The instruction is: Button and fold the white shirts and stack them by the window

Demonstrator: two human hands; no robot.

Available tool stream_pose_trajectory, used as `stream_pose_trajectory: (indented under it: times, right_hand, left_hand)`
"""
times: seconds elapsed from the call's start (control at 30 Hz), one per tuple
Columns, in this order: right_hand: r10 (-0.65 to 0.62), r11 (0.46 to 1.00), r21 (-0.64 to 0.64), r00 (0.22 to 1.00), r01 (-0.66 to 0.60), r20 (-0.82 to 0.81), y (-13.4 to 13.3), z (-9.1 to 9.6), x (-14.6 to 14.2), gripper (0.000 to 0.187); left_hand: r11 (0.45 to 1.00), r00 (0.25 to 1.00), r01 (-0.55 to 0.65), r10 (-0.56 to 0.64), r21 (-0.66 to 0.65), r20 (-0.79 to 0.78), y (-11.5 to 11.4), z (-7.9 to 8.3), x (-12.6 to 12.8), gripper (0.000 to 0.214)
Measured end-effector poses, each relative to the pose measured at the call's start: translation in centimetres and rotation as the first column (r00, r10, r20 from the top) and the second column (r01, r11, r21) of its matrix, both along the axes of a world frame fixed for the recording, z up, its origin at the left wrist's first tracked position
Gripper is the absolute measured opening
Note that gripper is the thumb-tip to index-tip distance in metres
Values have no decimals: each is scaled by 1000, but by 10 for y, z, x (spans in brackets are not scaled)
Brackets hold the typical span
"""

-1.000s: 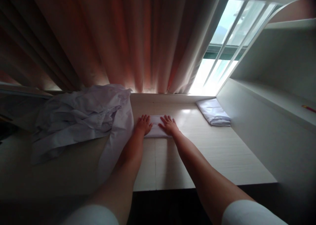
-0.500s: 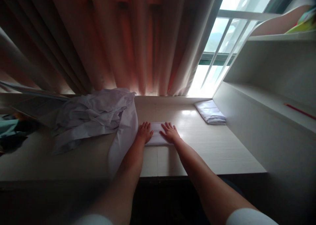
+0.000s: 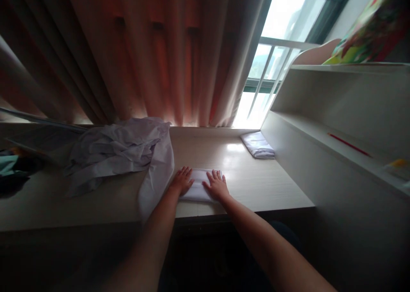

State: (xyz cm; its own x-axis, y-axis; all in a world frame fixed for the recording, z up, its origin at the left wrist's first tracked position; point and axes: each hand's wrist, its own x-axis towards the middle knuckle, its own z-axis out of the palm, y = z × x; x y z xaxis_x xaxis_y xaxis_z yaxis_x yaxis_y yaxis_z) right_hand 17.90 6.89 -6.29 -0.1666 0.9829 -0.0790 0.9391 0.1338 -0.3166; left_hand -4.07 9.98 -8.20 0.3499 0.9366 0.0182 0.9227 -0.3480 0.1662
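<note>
I watched the left hand lie flat, fingers spread, on the left end of a folded white cloth, while the right hand lay just as flat on its right end, fingers fanned. The cloth rested on the pale desk under both hands, its middle showing between them. To the left of the hands, crumpled white fabric lay heaped, one long fold of it running toward the near edge. Beyond the hands and to their right sat a second folded bundle. Ahead of them hung a curtain. On a shelf farther right of the hands lay a thin red stick, perhaps a pencil, though the light was too dim to be sure
</note>
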Motion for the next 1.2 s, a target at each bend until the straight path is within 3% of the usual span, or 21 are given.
stream_pose_trajectory:
  times: [0.17, 0.27, 0.33, 0.4, 0.43, 0.5, 0.57, 0.6, 0.67, 0.83, 0.97, 1.2]
  right_hand:
    - [-84, 994, 48, 980, 94, -182, -65, -16, 8, 67]
    - [-62, 983, 124, 878, 137, -475, -111, -28, 33, 60]
    - [-183, 917, 131, 690, 377, -701, -138, -33, 51, 62]
    - [-413, 780, -118, 364, 615, -835, -158, -35, 64, 80]
    - [-517, 716, -310, 176, 626, -838, -165, -35, 67, 90]
    - [-643, 669, -631, -119, 393, -756, -177, -33, 65, 99]
    - [-677, 708, -705, -255, 31, -691, -184, -30, 58, 95]
    - [-677, 726, -680, -285, -107, -678, -186, -29, 54, 91]
    - [-678, 734, -638, -298, -235, -671, -190, -27, 48, 83]
    - [-611, 791, -576, -243, -203, -753, -190, -25, 48, 72]
    - [-677, 736, -630, -246, -246, -694, -193, -24, 45, 70]
    - [-625, 780, -611, -220, -136, -749, -203, -14, 36, 67]
  left_hand:
    - [987, 987, 158, -158, -32, -2, -25, 6, 0, 66]
    - [968, 969, 247, -247, -47, -7, -37, 9, 1, 66]
    - [955, 957, 291, -292, -61, -6, -44, 10, 1, 66]
    - [940, 942, 334, -335, -73, -4, -49, 11, 3, 66]
    - [931, 934, 357, -358, -76, -1, -52, 12, 3, 66]
    - [915, 917, 397, -398, -74, 6, -56, 13, 5, 66]
    - [900, 903, 430, -430, -73, 12, -59, 13, 6, 66]
    - [893, 896, 443, -444, -76, 14, -60, 14, 7, 66]
    - [881, 885, 466, -466, -82, 16, -62, 14, 9, 66]
    - [857, 861, 509, -507, -76, 44, -65, 12, 13, 67]
    - [848, 851, 526, -522, -73, 68, -70, 15, 17, 67]
    - [850, 845, 519, -493, -93, 209, -70, 20, 15, 63]
